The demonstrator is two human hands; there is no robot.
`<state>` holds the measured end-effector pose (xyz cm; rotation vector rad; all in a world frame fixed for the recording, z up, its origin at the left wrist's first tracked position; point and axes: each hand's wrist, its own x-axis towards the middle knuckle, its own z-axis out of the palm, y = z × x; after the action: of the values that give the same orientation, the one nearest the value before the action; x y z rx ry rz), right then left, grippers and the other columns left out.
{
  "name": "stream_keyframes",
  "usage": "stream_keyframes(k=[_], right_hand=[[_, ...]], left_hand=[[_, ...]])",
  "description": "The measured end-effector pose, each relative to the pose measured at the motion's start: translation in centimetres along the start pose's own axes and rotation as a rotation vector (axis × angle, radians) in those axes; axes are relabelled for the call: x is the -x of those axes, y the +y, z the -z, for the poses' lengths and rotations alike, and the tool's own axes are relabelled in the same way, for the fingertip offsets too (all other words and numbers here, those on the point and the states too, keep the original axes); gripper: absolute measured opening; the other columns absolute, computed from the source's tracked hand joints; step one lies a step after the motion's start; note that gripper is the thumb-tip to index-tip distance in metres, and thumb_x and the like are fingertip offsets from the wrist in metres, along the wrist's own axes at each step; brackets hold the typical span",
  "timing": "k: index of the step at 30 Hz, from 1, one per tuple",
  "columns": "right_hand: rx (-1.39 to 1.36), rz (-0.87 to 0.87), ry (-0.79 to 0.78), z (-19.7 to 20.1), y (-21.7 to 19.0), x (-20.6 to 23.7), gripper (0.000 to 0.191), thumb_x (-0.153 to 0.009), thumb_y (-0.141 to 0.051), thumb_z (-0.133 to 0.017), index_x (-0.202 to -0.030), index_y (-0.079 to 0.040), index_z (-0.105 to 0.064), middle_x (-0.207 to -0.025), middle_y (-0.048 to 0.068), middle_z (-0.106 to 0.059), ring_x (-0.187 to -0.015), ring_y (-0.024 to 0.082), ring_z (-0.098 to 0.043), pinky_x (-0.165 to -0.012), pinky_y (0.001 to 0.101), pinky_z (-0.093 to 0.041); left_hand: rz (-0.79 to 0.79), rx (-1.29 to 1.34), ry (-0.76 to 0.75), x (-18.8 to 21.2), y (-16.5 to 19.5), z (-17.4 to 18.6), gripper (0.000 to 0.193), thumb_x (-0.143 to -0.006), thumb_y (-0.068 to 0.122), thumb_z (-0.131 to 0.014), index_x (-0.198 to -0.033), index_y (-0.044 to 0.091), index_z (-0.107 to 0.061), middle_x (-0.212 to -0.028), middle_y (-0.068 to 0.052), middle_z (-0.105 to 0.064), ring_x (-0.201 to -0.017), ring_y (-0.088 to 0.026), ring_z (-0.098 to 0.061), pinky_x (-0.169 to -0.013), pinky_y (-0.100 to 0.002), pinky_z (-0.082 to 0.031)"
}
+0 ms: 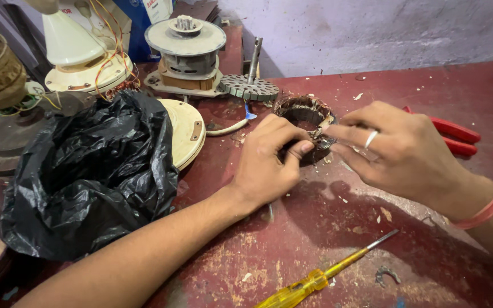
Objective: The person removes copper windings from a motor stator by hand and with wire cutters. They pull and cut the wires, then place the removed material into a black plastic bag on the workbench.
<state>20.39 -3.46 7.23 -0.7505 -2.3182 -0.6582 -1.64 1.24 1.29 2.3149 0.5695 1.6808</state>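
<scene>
A round motor stator [305, 116] wound with dark copper wire lies on the worn red table [338, 245]. My left hand [268, 162] rests at its near left edge, thumb and fingers pinched on the winding at the front rim. My right hand [394, 150], with a ring on one finger and a red band at the wrist, reaches in from the right and its fingertips grip the same spot on the rim. The near part of the stator is hidden behind both hands.
A yellow-handled screwdriver [320, 275] lies near the front edge. Red-handled pliers [455, 137] sit behind my right hand. A crumpled black plastic bag [92, 171] fills the left side. Cream fan housings [186, 130], a motor assembly [186, 51] and a toothed rotor disc [249, 86] stand at the back.
</scene>
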Motion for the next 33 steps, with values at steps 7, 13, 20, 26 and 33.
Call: stream_keyframes(k=[7,13,20,26,33], right_hand=[[-0.125,-0.257,-0.242,-0.2,-0.2,0.7,0.009,-0.087,-0.013,-0.074,-0.090,-0.005,-0.076,-0.078,0.008,-0.070,-0.065,0.020,-0.062,-0.054,0.0358,-0.049],[-0.868,-1.157,-0.359,-2.3,0.9,1.7,0.014,-0.084,-0.012,-0.072,-0.084,0.001,-0.078,-0.068,0.009,-0.068,-0.053,0.016,-0.059,-0.046,0.0316,-0.047],[-0.067,-0.188,-0.115,-0.2,0.1,0.5,0.019,-0.079,-0.017,-0.079,-0.092,-0.003,-0.076,-0.081,0.007,-0.070,-0.061,0.018,-0.061,-0.051,0.0320,-0.049],[0.059,-0.008,-0.153,0.6,-0.3,-0.2,0.015,-0.084,-0.018,-0.077,-0.089,-0.003,-0.074,-0.084,0.008,-0.071,-0.067,0.022,-0.065,-0.055,0.0367,-0.051],[-0.331,-0.947,-0.535,-1.5,-0.5,1.2,0.019,-0.100,-0.017,-0.063,-0.095,-0.006,-0.077,-0.066,0.016,-0.065,-0.053,0.021,-0.057,-0.047,0.0361,-0.044]], left_hand=[[-0.093,0.044,-0.096,0.2,0.6,0.1,0.010,-0.085,0.000,-0.073,-0.094,0.003,-0.068,-0.092,-0.010,-0.066,-0.092,-0.029,-0.062,-0.082,-0.039,-0.051],[-0.338,-0.073,-0.241,0.0,0.8,0.8,0.029,-0.074,-0.004,-0.071,-0.103,-0.001,-0.068,-0.096,-0.013,-0.063,-0.096,-0.032,-0.060,-0.087,-0.041,-0.053],[-0.091,-0.036,-0.061,-0.1,0.1,0.8,0.012,-0.083,-0.003,-0.073,-0.093,0.003,-0.068,-0.091,-0.010,-0.064,-0.092,-0.029,-0.061,-0.081,-0.039,-0.051],[-0.088,-0.006,-0.060,0.2,0.3,0.4,0.012,-0.084,-0.002,-0.074,-0.093,0.003,-0.068,-0.089,-0.010,-0.063,-0.092,-0.030,-0.062,-0.080,-0.039,-0.051],[-0.102,-0.009,-0.087,0.4,0.8,0.3,0.012,-0.084,-0.002,-0.074,-0.093,0.003,-0.068,-0.090,-0.009,-0.065,-0.090,-0.029,-0.061,-0.080,-0.039,-0.052]])
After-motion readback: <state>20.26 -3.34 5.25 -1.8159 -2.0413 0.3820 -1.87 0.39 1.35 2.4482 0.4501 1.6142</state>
